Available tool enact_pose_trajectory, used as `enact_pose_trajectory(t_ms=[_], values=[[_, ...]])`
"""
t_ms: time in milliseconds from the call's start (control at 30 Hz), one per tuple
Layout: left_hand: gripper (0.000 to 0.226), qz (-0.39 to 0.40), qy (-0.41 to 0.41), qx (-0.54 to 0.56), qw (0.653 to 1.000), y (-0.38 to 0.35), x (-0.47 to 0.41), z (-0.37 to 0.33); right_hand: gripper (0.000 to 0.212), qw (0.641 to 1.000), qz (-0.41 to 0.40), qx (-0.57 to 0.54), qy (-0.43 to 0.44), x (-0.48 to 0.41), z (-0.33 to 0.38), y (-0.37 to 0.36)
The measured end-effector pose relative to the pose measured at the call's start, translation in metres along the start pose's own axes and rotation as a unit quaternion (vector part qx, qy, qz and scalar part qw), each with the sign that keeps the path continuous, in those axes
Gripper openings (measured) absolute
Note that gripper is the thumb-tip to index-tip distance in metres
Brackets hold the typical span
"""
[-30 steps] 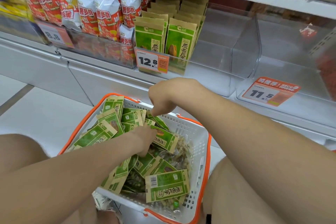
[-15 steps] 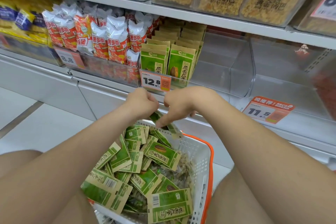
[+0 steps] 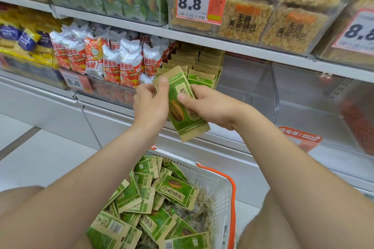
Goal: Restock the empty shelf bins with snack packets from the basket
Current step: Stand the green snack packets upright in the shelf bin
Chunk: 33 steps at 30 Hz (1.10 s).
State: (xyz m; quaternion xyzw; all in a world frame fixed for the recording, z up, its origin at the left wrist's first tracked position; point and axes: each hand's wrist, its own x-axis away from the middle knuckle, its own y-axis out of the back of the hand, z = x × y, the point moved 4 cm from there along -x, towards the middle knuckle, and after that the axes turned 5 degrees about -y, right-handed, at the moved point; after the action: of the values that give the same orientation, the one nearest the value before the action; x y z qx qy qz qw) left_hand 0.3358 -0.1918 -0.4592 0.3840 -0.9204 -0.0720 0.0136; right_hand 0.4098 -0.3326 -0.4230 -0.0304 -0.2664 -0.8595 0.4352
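Both hands are up in front of the middle shelf (image 3: pixel 253 51), sharing a green snack packet (image 3: pixel 183 115) that stands tilted, its top leaning left; a tan edge just behind it suggests more than one. The left hand (image 3: pixel 150 107) has its fingers curled round the packet's left edge with the thumb laid on the front near the top, and the right hand (image 3: pixel 212 107) pinches the right side, thumb pressed on the printed face. Hands and packet hide the front of the bin of matching packets (image 3: pixel 202 76) just beyond. Right of that bin stand two clear bins (image 3: pixel 249 95) with nothing in them, an orange tag (image 3: pixel 299 137) on the farther right one. Red-and-white bags (image 3: pixel 129 62) fill the bin to the left, above a price tag (image 3: pixel 77 82). Boxes of crackers (image 3: pixel 247 20) sit on the shelf above. Down near the knees, the white basket (image 3: pixel 216 186) with its orange rim holds a loose heap of green packets (image 3: pixel 172 190), partly covered by the left forearm.
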Motion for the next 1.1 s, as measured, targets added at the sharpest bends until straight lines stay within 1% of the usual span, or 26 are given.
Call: enact_pose_trajectory(t_ms=[33,67,100,167,200,267,333,367,400,467,533,567,600,633,700,733,800,867,933,1000,1033,1067,1100], values=[[0.063,0.023,0.020,0.050,0.998,-0.005,0.001,0.000,0.033,0.999,-0.035,0.000,0.025,-0.002,0.001,0.000],[0.052,0.047,0.035,0.101,0.993,-0.010,0.003,-0.001,0.044,0.995,-0.083,0.035,0.052,-0.006,0.003,0.000],[0.046,0.061,0.049,0.139,0.987,-0.014,0.005,-0.002,0.054,0.982,-0.138,0.100,0.079,-0.009,0.004,0.000],[0.044,0.053,0.075,0.175,0.980,-0.018,0.007,-0.003,0.064,0.942,-0.222,0.226,0.115,-0.012,0.008,-0.005],[0.044,0.040,0.092,0.186,0.977,-0.018,0.007,-0.002,0.065,0.929,-0.246,0.248,0.122,-0.013,0.009,-0.008],[0.045,0.021,0.126,0.211,0.969,-0.016,0.006,-0.003,0.065,0.922,-0.271,0.242,0.137,-0.012,0.011,-0.015],[0.047,0.014,0.147,0.243,0.959,-0.014,0.005,-0.005,0.063,0.923,-0.273,0.225,0.149,-0.011,0.013,-0.020],[0.046,0.014,0.140,0.249,0.958,-0.013,0.004,-0.006,0.062,0.926,-0.266,0.218,0.153,-0.010,0.015,-0.020],[0.044,0.011,0.118,0.243,0.963,-0.011,0.003,-0.008,0.060,0.929,-0.259,0.213,0.156,-0.011,0.016,-0.020],[0.044,-0.013,0.028,0.177,0.984,-0.005,0.001,-0.012,0.049,0.940,-0.245,0.182,0.154,-0.010,0.019,-0.014],[0.047,-0.019,-0.094,0.059,0.994,0.001,-0.001,-0.019,0.022,0.964,-0.216,0.069,0.140,-0.008,0.018,-0.004],[0.048,-0.011,-0.140,0.008,0.990,0.001,-0.001,-0.023,0.017,0.971,-0.202,0.011,0.127,-0.006,0.017,0.001],[0.047,0.004,-0.161,-0.017,0.987,0.000,-0.001,-0.025,0.017,0.973,-0.192,-0.032,0.120,-0.004,0.017,0.005],[0.044,0.033,-0.164,-0.016,0.986,-0.003,0.000,-0.028,0.017,0.971,-0.199,-0.047,0.120,-0.003,0.017,0.008],[0.035,0.092,-0.173,-0.030,0.980,-0.007,0.003,-0.031,0.017,0.957,-0.256,-0.056,0.121,-0.004,0.015,0.017],[0.039,0.119,-0.197,-0.056,0.972,-0.008,0.007,-0.034,0.020,0.948,-0.292,-0.060,0.114,-0.005,0.014,0.020],[0.065,0.164,-0.246,-0.075,0.952,-0.012,0.015,-0.034,0.029,0.935,-0.335,-0.081,0.084,-0.004,0.013,0.024],[0.094,0.192,-0.277,-0.061,0.939,-0.015,0.023,-0.033,0.032,0.934,-0.341,-0.098,0.049,-0.002,0.011,0.024],[0.117,0.192,-0.294,-0.068,0.934,-0.016,0.027,-0.033,0.026,0.937,-0.316,-0.150,-0.003,-0.003,0.004,0.026],[0.122,0.171,-0.329,-0.112,0.922,-0.014,0.029,-0.036,0.022,0.934,-0.271,-0.223,-0.067,-0.003,-0.004,0.025],[0.121,0.161,-0.346,-0.134,0.914,-0.013,0.029,-0.037,0.023,0.932,-0.262,-0.235,-0.086,-0.003,-0.006,0.025],[0.122,0.160,-0.353,-0.152,0.909,-0.013,0.027,-0.038,0.027,0.933,-0.274,-0.221,-0.082,-0.003,-0.007,0.026],[0.124,0.165,-0.346,-0.168,0.908,-0.012,0.024,-0.037,0.032,0.934,-0.306,-0.179,-0.054,-0.004,-0.007,0.029]])
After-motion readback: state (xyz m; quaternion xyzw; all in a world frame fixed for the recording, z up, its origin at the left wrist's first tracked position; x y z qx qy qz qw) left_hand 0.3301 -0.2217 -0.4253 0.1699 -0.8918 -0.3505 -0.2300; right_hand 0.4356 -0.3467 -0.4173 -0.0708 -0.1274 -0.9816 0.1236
